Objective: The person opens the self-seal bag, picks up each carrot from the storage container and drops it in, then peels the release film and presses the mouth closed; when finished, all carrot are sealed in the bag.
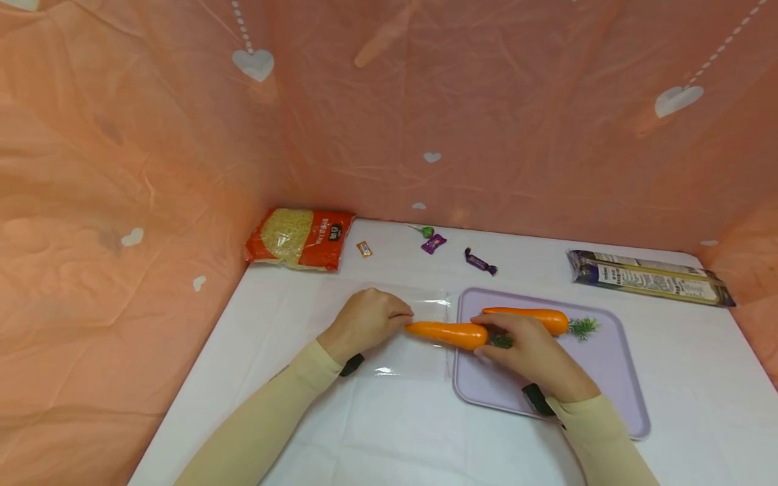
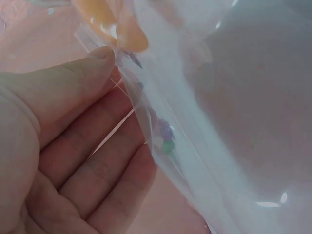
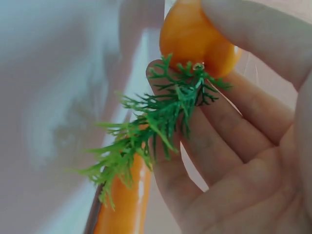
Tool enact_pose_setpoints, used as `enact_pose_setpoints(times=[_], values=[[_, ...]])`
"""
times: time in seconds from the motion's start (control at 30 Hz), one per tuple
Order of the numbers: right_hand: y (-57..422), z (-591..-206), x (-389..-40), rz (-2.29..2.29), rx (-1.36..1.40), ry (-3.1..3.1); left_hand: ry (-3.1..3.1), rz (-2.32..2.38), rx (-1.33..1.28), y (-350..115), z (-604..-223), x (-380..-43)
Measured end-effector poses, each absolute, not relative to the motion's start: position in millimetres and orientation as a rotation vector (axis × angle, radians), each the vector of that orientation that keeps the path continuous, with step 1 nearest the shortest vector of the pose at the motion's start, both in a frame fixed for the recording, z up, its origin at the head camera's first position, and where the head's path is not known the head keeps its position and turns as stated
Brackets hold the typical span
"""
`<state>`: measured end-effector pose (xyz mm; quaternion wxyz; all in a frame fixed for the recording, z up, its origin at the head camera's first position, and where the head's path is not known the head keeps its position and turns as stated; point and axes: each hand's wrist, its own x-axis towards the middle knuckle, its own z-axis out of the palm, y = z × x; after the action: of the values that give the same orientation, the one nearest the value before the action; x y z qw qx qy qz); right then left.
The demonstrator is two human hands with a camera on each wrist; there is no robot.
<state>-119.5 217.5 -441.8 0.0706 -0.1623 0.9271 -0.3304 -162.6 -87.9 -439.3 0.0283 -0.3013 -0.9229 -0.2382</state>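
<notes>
One carrot (image 1: pixel 450 334) is being gripped near its leafy end by the right hand (image 1: pixel 531 344), probably leaving the tip free; left hand (image 1: pixel 367 320) is pinching the clear bag (image 1: pixel 419 364), likely steadying it. Tip's lying over or inside, can't tell. Second carrot (image 1: pixel 553 322) is resting on the tray (image 1: pixel 583 385).

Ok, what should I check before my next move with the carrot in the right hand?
1. Right hand grips the carrot near its leafy top: ok.
2. Carrot's tip points toward the left hand: ok.
3. Left hand pinches the clear bag: ok.
4. Carrot wholly inside the bag: not ok, its leafy end is outside.
5. Tip inside the bag's mouth: cannot tell.
6. Second carrot on the tray: ok.
</notes>
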Motion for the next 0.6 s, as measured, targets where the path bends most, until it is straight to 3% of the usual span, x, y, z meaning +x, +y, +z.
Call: enact_pose_setpoints(times=[0.6], values=[[186,-443,-130,-1.169,-0.42,2.669,-2.821,-0.741,-0.933,-89,-435,-162]])
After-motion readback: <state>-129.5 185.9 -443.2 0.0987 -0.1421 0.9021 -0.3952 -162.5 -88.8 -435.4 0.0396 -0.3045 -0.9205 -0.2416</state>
